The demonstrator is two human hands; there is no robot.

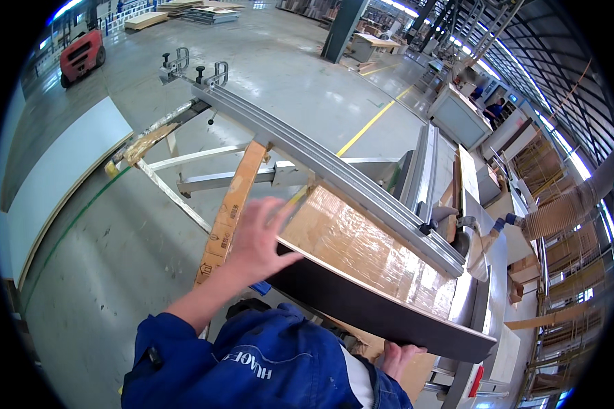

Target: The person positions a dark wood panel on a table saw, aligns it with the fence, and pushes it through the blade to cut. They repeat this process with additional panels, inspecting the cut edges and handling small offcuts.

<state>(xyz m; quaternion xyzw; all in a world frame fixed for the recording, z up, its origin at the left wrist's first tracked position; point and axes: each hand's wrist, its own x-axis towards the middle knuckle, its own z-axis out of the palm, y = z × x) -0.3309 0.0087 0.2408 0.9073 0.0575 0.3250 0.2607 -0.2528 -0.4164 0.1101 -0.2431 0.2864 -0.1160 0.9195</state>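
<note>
A long board with a dark face and a pale top edge stands on its edge, slanting from the middle toward the lower right. My right hand grips its lower edge near the right end; part of that hand is hidden under the board. My left hand is raised at the board's left end, fingers spread, thumb pointing toward the board's corner. Whether the thumb touches it I cannot tell. Behind the board lies a shiny wood-coloured surface. A cardboard-covered bar runs behind my left hand.
A grooved aluminium fence with clamps crosses beyond the board. A ribbed dust hose comes in at the right. A white panel lies at the left, with a red forklift farther back. Other people work far off at the right.
</note>
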